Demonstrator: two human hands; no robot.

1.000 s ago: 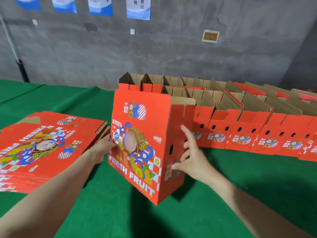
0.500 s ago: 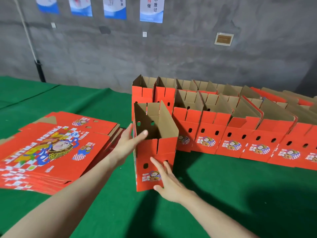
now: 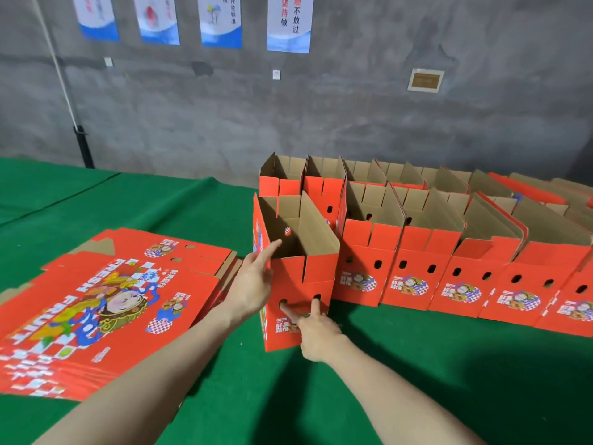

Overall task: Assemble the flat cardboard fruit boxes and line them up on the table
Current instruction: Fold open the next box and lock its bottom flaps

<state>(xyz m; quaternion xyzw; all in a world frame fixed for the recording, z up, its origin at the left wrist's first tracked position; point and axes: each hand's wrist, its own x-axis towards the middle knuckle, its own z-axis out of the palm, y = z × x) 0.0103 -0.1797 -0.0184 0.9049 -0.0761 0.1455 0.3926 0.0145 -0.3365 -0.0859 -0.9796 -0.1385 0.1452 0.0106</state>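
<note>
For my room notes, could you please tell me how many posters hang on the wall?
4, in a row high on the wall: leftmost poster, second poster, third poster, rightmost poster. All tops are cropped.

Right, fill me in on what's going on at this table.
A person is assembling red fruit boxes. The nearest box stands upright, top open, on the green table at the left end of the rows of finished boxes. The left hand touches its upper left edge with straight fingers; the right hand presses its front panel near the holes. A stack of flat boxes lies to the left.
</note>
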